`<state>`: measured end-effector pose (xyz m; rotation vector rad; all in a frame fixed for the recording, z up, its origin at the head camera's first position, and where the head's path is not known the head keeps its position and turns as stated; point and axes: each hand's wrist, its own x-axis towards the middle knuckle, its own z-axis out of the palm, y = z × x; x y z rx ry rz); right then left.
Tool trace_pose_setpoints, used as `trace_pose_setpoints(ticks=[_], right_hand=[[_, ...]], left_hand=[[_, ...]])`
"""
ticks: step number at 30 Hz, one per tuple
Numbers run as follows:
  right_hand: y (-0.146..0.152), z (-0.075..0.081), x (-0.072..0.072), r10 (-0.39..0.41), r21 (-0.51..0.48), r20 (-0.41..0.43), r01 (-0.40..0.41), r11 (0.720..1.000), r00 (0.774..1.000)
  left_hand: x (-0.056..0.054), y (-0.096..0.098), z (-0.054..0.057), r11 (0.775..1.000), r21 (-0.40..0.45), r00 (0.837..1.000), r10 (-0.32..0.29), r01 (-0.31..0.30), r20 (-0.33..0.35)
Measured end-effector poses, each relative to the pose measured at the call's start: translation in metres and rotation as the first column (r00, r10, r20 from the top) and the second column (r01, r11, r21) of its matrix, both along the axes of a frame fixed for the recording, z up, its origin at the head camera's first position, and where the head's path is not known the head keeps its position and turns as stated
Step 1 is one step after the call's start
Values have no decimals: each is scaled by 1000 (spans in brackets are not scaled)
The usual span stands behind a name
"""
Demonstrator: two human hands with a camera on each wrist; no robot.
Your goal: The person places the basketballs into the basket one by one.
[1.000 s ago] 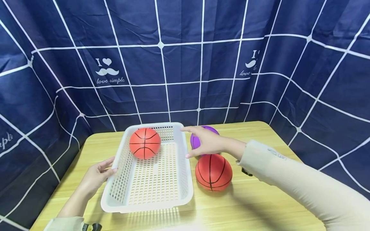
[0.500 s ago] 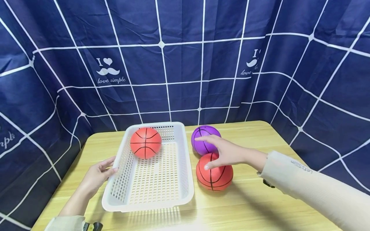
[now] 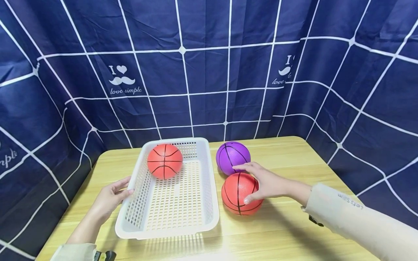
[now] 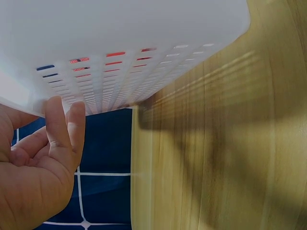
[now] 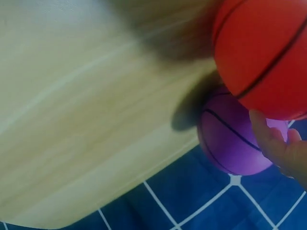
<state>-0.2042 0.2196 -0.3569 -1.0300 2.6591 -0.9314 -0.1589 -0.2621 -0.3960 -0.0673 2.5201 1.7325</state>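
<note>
A white plastic basket (image 3: 176,232) with slotted walls stands on the wooden table, a red toy basketball (image 3: 164,161) inside at its far left. My left hand (image 3: 109,199) holds the basket's left rim, thumb over the edge; in the left wrist view its fingers (image 4: 57,127) lie against the outer wall. Right of the basket sits another red basketball (image 3: 240,197). My right hand (image 3: 266,183) is at this ball's right side, thumb and fingers spread around its upper part. Close behind it is a purple basketball (image 3: 230,156), overlapped by my right fingertips in the head view.
The light wooden table (image 3: 300,232) extends to the right of the balls, with a rounded far corner. A dark blue curtain (image 3: 209,79) with white grid lines encloses the table's back and sides.
My right hand has come away from the basket's right rim, moving right and toward me to the nearer red ball. The purple ball shows more fully. The left hand holds its place.
</note>
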Motion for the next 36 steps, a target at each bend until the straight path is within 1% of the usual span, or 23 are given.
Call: trace_pose_setpoints(ticks=[10,18,22,28,36], right_hand=[[10,-21,8,-40,-4,12,40,999,999],[14,-30,8,-89,-23,30,90,996,996],[15,-31,8,-106,-33,26,106,994,994],[15,-26,9,-91,-40,-9,91,995,996],[17,-3,8,-95,-44,-64,92,995,993]], left_hand=[[0,0,-1,1000,6,1000,-4,4,1],[-1,0,-1,1000,2,1000,-7,7,-8],[-2,0,-2,1000,-3,1000,-9,9,-19],[-2,-1,-2,1000,-5,1000,-9,9,-21],[-1,-2,-1,1000,-8,1000,-8,8,-17]])
